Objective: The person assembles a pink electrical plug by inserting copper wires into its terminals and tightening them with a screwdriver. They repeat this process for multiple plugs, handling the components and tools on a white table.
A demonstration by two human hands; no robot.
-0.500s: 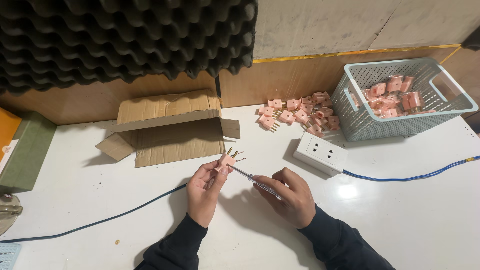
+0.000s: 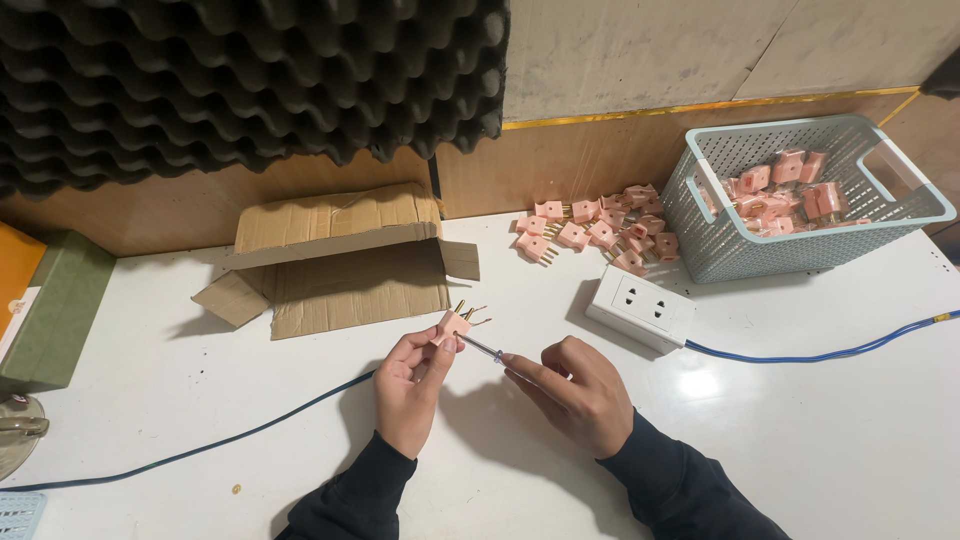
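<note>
My left hand (image 2: 410, 385) pinches a small pink plug (image 2: 454, 324) with brass pins pointing up and right, held just above the white table (image 2: 800, 440). My right hand (image 2: 575, 392) grips a thin screwdriver (image 2: 482, 349) whose metal tip touches the side of the plug. Both sleeves are dark. A loose pile of the same pink plugs (image 2: 600, 230) lies at the back of the table. More pink plugs fill a pale blue plastic basket (image 2: 905, 225) at the right.
A white double socket box (image 2: 642, 306) sits right of my hands, with a blue cable (image 2: 830, 353) running off right. A dark cable (image 2: 250, 430) crosses the left. A flattened cardboard box (image 2: 340, 260) lies behind. A green and orange box (image 2: 50, 310) stands far left.
Both hands hold the same pose on the plug and screwdriver; only tiny shifts of the fingers show.
</note>
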